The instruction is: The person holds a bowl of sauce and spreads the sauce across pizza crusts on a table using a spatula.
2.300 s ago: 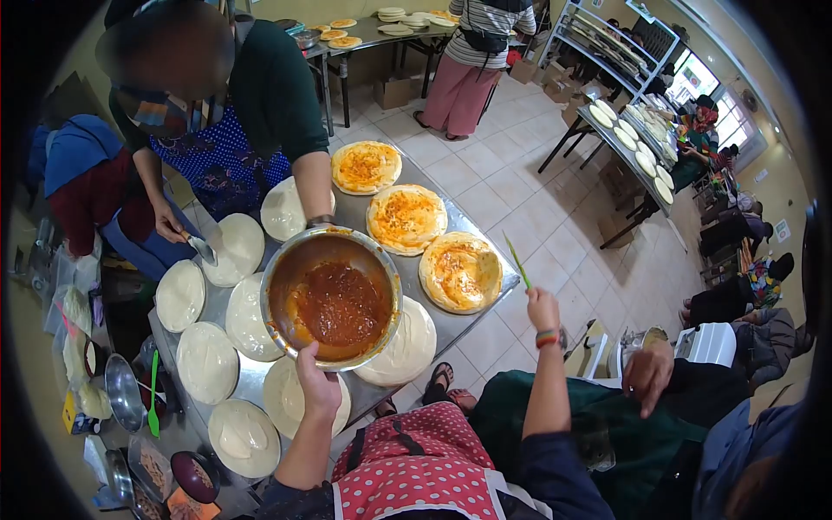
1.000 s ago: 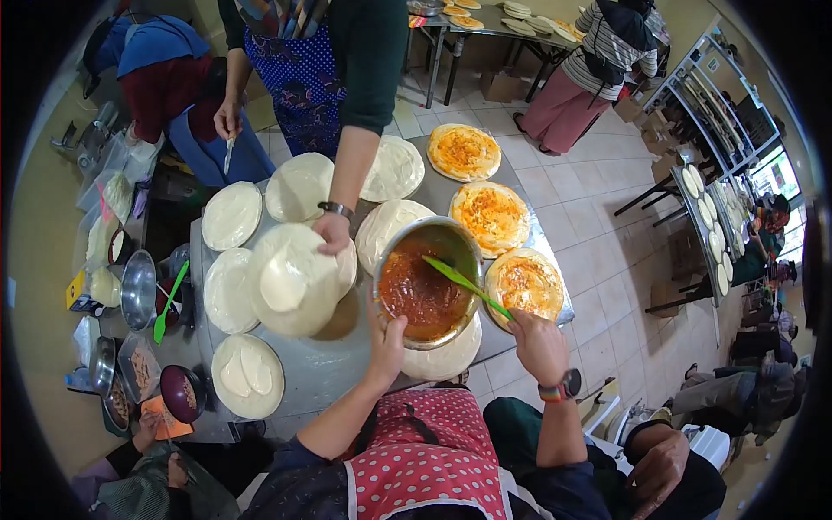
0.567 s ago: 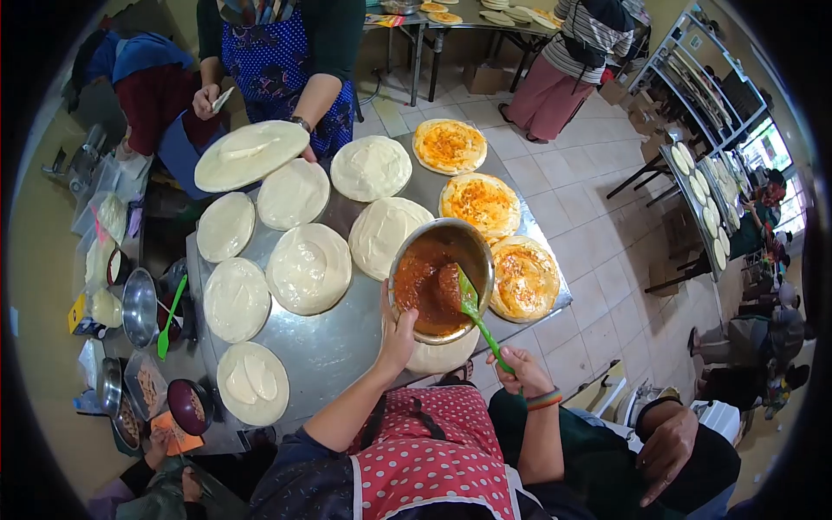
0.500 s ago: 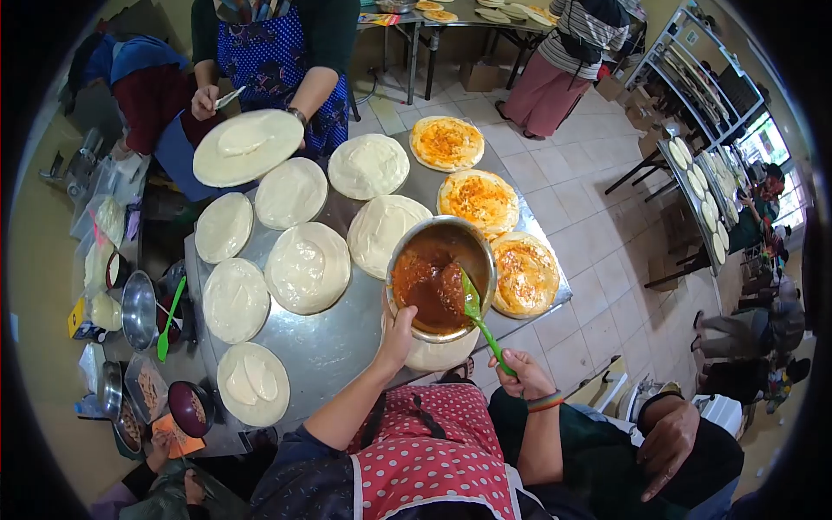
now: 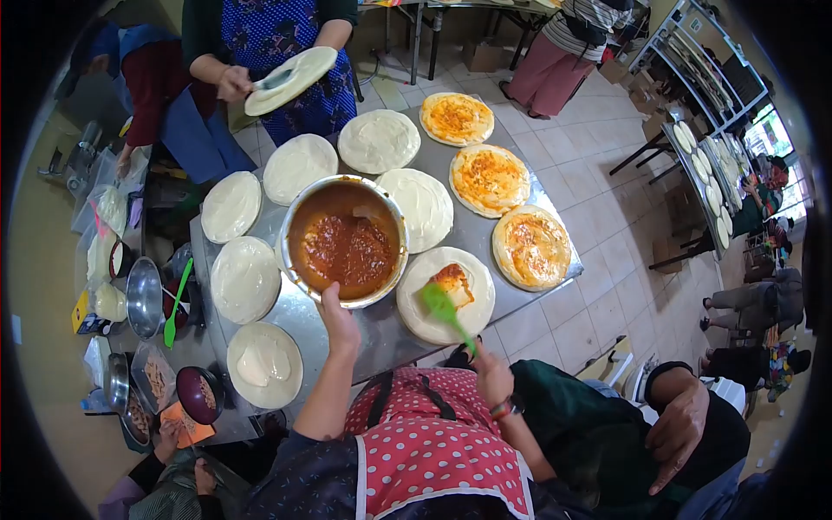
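My left hand grips the near rim of a steel bowl of chunky red sauce, held over the metal table. In my right hand is a green spatula, blurred, its head over a pale round base. A patch of red sauce lies on that base beside the spatula head. Three sauce-covered bases line the table's right side. Several cream-coated bases lie around and left of the bowl, one partly hidden under it.
Across the table a person in a blue apron holds a pale base and a spreading tool. At the left are an empty steel bowl, another green spatula and a purple bowl. Another person's hand is at my right.
The sauce bowl has moved left, off the near base. My right hand has brought the spatula out of the bowl onto that base, where red sauce now shows. The person opposite has raised their base.
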A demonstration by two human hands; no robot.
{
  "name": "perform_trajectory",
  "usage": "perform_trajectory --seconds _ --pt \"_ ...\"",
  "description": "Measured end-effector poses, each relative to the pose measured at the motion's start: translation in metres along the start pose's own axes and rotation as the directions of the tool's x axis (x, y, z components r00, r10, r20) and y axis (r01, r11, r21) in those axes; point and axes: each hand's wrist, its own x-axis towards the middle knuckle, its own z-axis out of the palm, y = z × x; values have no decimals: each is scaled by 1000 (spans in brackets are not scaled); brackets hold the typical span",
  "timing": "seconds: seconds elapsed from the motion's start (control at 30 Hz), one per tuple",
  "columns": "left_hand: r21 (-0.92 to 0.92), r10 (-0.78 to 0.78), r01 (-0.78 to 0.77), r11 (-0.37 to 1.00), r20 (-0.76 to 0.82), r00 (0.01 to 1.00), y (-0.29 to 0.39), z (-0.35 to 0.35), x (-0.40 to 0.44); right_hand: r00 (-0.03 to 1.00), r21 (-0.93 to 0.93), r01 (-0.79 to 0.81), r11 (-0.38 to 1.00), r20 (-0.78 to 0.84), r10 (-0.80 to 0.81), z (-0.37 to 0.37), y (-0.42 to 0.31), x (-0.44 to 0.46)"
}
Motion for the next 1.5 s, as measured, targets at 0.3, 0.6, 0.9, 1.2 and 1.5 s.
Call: perform_trajectory --seconds 0.3,0.6,0.9,1.2,1.5 --pt "-168 -86 87 982 16 996 31 -7 -15 997 -171 -77 982 -43 71 6 22 42" --pt "-152 -85 87 984 23 996 42 -12 -15 997 -116 -57 992 51 63 -18 -3 54" --pt "-209 -73 75 975 17 997 48 -1 -17 985 -133 51 990 169 -28 -38 -21 36" --pt "-232 -118 126 965 45 992 50 16 -11 956 -271 118 955 291 -35 -51 -34 37" --pt "-251 -83 96 963 62 995 44 14 -12 996 -193 56 980 78 -42 -58 23 67"
